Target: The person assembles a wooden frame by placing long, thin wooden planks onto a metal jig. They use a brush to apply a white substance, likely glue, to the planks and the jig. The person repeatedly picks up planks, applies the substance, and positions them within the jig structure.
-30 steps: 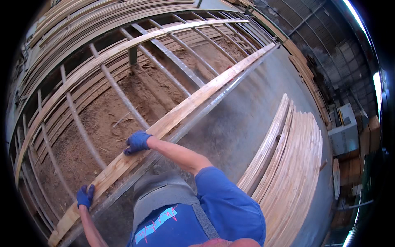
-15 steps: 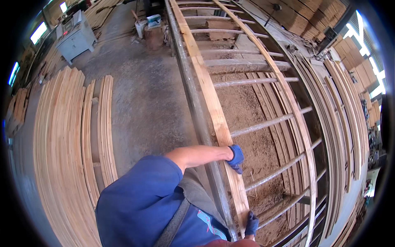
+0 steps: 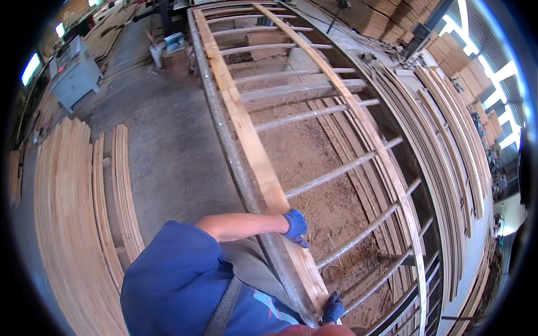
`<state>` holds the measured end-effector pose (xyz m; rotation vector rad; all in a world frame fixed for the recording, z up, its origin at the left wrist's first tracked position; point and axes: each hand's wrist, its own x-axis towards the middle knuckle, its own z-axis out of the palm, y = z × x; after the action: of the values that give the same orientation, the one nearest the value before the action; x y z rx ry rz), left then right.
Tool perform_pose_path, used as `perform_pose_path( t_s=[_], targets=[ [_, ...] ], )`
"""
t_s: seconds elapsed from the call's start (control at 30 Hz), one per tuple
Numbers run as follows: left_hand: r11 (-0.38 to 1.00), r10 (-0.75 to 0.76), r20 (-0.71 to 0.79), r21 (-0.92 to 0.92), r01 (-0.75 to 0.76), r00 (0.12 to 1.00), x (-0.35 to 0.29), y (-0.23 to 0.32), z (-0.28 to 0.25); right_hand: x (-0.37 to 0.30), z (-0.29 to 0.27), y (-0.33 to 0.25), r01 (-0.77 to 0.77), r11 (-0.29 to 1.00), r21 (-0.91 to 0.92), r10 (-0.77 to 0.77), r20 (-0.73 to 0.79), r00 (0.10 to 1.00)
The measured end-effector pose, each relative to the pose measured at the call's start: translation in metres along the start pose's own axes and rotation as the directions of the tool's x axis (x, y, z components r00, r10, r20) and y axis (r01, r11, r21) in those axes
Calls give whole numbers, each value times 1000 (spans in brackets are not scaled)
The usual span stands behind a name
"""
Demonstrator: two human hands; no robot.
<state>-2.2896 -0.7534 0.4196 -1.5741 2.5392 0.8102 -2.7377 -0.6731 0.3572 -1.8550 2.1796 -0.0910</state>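
Note:
A long light wooden board lies along the left rail of a metal roller frame. My left hand, in a blue glove, reaches across the board and grips its right edge, fingers curled down over the side. Close to the board's near end, my right hand, also gloved in blue, is closed on the same edge. Its fingertips are partly hidden. A second, narrower board rests across the rollers farther right, apart from both hands.
Stacked boards lie on the floor to the left. More long boards are piled right of the frame. Sawdust covers the ground beneath the rollers. A grey machine cabinet and a white bucket stand at the far left.
My view has shifted, so the frame and boards sit farther left in the picture. Both hands keep their grip on the board, with little visible movement along it.

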Motion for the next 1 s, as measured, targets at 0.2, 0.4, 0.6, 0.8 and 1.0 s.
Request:
perform_pose_path(
  t_s=[0.2,0.4,0.6,0.8,1.0],
  targets=[
    [996,-79,46,-28,80,996,-8,2,-3,8,-35,7,315,908,276,-402,366,839],
    [991,122,-309,88,-99,943,-16,14,-13,-3,-58,15,-86,996,-23,81,629,773],
    [988,132,-401,129,-87,906,-35,12,16,-10,-31,43,324,945,32,-297,491,819],
    [992,123,-315,70,-106,941,-59,7,8,-61,-119,-80,78,968,-239,76,574,815],
    [976,148,-220,188,-107,964,-125,-67,-33,-136,-117,-92,306,870,-387,-193,305,933]
  ],
)
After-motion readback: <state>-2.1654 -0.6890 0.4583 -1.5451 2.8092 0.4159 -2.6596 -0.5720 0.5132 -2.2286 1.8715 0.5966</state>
